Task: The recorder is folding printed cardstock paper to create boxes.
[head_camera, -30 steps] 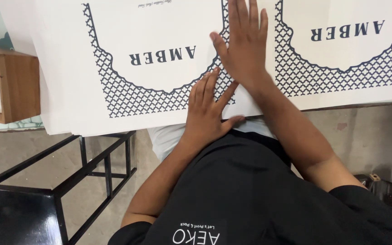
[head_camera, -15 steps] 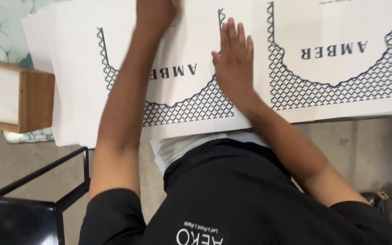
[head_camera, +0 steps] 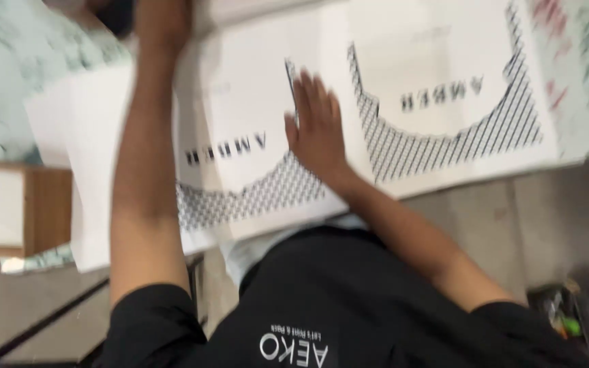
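A large white printed sheet with a black lattice band and dark lettering lies on a stack in front of me, beside a second sheet of the same kind. My right hand rests flat on the seam between the two prints, fingers spread. My left arm stretches across the left sheet, and my left hand sits at its far edge, at the top of the blurred view. Whether that hand grips the paper is unclear.
A wooden box stands at the left, level with the stack's near edge. A black metal frame sits low on the left. Pale green patterned sheets show at both sides. A dark object lies on the floor at the right.
My left hand left its place beside the right hand and reached up to the sheet's far edge. The right hand stayed flat on the paper. The view swung and blurred.
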